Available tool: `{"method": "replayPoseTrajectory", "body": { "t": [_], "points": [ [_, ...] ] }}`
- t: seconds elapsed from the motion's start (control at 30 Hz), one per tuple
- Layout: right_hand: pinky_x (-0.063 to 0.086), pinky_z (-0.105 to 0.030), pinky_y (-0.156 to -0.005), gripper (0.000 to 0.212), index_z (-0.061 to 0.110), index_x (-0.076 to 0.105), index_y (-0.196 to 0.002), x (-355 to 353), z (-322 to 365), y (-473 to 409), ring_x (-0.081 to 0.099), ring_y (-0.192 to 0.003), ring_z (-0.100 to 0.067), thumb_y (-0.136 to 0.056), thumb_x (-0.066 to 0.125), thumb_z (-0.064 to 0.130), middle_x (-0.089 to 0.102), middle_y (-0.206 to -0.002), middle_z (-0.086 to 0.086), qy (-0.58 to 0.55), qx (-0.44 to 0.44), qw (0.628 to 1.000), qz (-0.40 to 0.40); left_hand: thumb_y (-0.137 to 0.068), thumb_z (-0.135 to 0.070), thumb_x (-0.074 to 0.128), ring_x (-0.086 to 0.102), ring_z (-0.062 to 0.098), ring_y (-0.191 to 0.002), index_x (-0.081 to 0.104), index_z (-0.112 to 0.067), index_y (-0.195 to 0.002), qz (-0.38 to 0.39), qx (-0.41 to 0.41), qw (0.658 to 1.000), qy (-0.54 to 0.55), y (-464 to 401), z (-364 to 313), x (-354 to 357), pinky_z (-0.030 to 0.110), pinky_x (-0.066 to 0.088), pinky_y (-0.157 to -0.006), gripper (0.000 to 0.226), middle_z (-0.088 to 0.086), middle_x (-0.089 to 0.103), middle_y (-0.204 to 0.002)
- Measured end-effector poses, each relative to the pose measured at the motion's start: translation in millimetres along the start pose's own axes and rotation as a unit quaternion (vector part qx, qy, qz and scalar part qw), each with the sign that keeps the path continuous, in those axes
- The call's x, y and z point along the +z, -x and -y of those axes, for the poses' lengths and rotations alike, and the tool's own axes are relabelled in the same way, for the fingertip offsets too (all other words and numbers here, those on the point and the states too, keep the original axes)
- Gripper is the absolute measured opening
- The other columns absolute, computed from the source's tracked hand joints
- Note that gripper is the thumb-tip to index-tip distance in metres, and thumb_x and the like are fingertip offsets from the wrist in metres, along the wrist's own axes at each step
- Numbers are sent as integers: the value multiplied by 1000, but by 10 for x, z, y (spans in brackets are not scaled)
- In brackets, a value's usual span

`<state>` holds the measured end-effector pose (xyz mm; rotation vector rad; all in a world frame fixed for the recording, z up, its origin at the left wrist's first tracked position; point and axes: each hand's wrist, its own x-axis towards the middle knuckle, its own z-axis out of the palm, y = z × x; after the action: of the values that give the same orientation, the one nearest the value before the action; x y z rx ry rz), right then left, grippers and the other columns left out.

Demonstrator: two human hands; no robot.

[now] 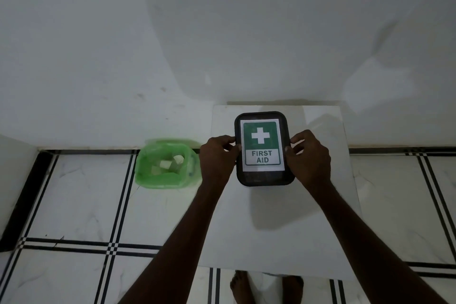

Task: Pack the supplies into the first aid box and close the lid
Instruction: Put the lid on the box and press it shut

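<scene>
A black first aid box (264, 177) stands on a white table (276, 224), its lid on top with a green-and-white label showing a cross and "FIRST AID". My left hand (217, 158) grips the lid's left edge with thumb and fingers. Across from it my right hand (308, 153) grips the right edge the same way. The lid lies flat over the box, so nothing inside shows. No loose supplies are on the table.
A bin lined with a green bag (164, 164) stands on the floor left of the table, holding several white scraps. A white wall rises behind. The floor has white tiles with black lines. A bare foot (240, 289) shows below the table's near edge.
</scene>
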<state>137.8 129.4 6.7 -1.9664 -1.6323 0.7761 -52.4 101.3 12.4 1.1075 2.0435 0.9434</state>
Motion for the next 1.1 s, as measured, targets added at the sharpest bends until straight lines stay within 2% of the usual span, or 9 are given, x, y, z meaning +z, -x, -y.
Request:
{"method": "replayPoseTrajectory", "body": {
  "t": [0.13,0.2,0.33,0.43,0.53,0.67,0.83,0.93,1.1],
  "points": [
    [59,-50,-81,23,10,64,-104,-24,-115,-142,69,-85,-27,-86,69,25,73,-99,-11,-71,62,991,98,-79,-24,71,73,24,-65,76,-12,-100,10,-22,1000,-10,-46,54,33,43,62,-70,25,6,77,-78],
    [58,-48,-84,20,10,64,-102,-7,-128,-167,67,-88,-25,-89,66,26,72,-101,-11,-64,69,989,110,-82,-26,66,73,24,-73,75,-13,-99,10,-22,999,-27,-36,64,78,41,60,-75,23,5,76,-84],
    [52,-38,-79,21,7,59,-103,53,-92,-135,65,-93,-29,-94,59,26,70,-106,-13,-16,39,996,80,-91,-22,58,67,24,-88,69,-11,-107,-16,-5,996,-86,34,5,142,30,46,-76,22,5,74,-95],
    [47,-32,-70,24,3,53,-108,83,-78,-107,65,-97,-34,-97,54,24,68,-108,-17,-6,32,995,90,-97,-21,46,64,33,-91,59,-6,-113,-29,33,991,-128,138,3,252,40,46,-75,25,14,68,-103],
    [43,-23,-56,23,2,48,-108,99,-108,-28,67,-95,-34,-99,48,23,67,-103,-18,-1,14,996,86,-100,-21,32,64,39,-83,49,-4,-118,-34,62,986,-150,272,3,355,45,49,-65,30,18,65,-104],
    [53,-33,-56,17,8,41,-98,168,-200,82,67,-73,-32,-101,40,25,68,-88,-18,17,22,999,47,-101,-18,34,66,36,-82,46,-8,-120,-34,29,989,-142,324,-8,439,32,39,-62,24,14,66,-103],
    [39,-24,-48,33,7,45,-88,292,-191,134,62,-62,-29,-102,34,34,64,-76,-14,56,28,997,-34,-104,-23,32,59,22,-69,44,-9,-116,-55,-1,992,-111,379,-8,535,11,23,-48,22,12,71,-99],
    [37,-24,-50,41,6,48,-85,298,-212,125,59,-60,-28,-103,31,39,64,-75,-13,62,30,997,-42,-104,-25,32,65,26,-74,45,-9,-115,-63,2,992,-112,362,17,568,12,23,-47,23,11,72,-98],
    [43,-28,-56,42,2,51,-89,322,-284,159,67,-69,-36,-103,32,37,69,-80,-18,46,29,997,-60,-104,-26,33,65,26,-80,46,-10,-117,-42,10,995,-95,371,20,594,24,35,-63,24,11,70,-103]
  ]
}}
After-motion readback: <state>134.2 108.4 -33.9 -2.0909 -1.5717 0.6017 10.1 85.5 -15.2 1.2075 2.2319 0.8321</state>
